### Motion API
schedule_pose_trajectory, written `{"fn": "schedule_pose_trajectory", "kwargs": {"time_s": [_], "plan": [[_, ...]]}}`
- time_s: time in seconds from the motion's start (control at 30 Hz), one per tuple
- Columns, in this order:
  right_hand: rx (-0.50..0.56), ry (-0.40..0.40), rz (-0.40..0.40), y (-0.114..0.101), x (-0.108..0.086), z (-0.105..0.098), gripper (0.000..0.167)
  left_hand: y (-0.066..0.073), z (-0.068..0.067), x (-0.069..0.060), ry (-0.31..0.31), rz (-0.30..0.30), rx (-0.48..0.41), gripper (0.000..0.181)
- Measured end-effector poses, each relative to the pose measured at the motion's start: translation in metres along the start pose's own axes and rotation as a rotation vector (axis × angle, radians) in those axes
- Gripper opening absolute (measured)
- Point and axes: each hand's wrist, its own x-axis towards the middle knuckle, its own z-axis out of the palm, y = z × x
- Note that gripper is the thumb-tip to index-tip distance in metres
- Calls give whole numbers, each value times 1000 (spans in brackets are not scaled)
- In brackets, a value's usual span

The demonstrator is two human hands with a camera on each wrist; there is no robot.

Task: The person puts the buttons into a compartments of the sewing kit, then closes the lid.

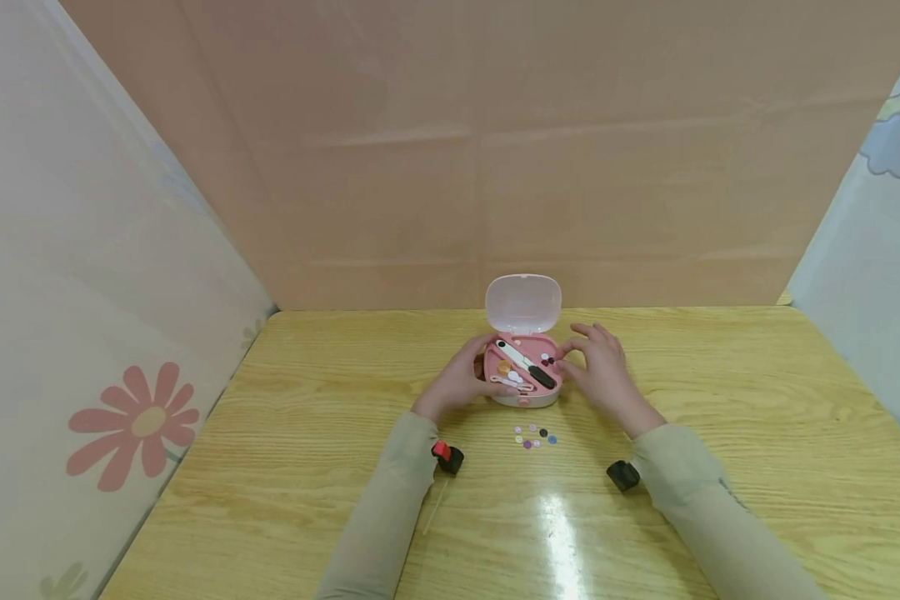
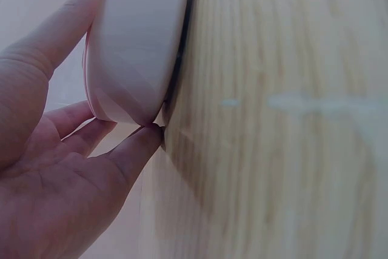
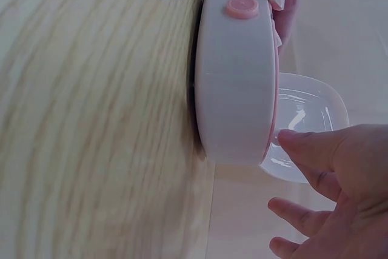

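A pink and white sewing box (image 1: 523, 399) stands on the table with its clear lid (image 1: 523, 304) raised at the back. My left hand (image 1: 461, 382) grips its left side, thumb along the front rim and fingers round the end. Over the right compartment, my right hand (image 1: 602, 371) pinches what looks like a small button (image 3: 276, 139) between thumb and forefinger; the fingertips partly hide it. Several white and dark buttons (image 1: 545, 357) lie in that compartment. A long white tool with a black end (image 1: 525, 363) lies diagonally across the middle. To its left are an orange round thing (image 1: 504, 367) and a pale looped strip (image 1: 512, 383).
Several loose coloured buttons (image 1: 527, 444) lie on the wooden table (image 1: 307, 467) in front of the box. A black block with a red part (image 1: 450, 458) is by the left cuff, another black block (image 1: 623, 476) by the right. A brown backdrop (image 1: 390, 183) rises behind.
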Motion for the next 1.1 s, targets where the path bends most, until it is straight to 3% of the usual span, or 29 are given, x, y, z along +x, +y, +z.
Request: {"fn": "schedule_pose_trajectory", "kwargs": {"time_s": [0.3, 0.53, 0.83, 1.1], "plan": [[-2, -16, 2, 4, 2, 6, 4, 1, 2, -2, -1, -23, -1, 89], [-6, -28, -14, 3, 3, 7, 4, 2, 2, 0, 3, -7, 11, 88], [-8, -36, -53, 2, -1, 4, 33, 1, 1, 1, -3, -10, 22, 89], [-49, -57, -87, -1, -8, -1, 40, -1, 0, 1, 2, -10, 35, 90]]}}
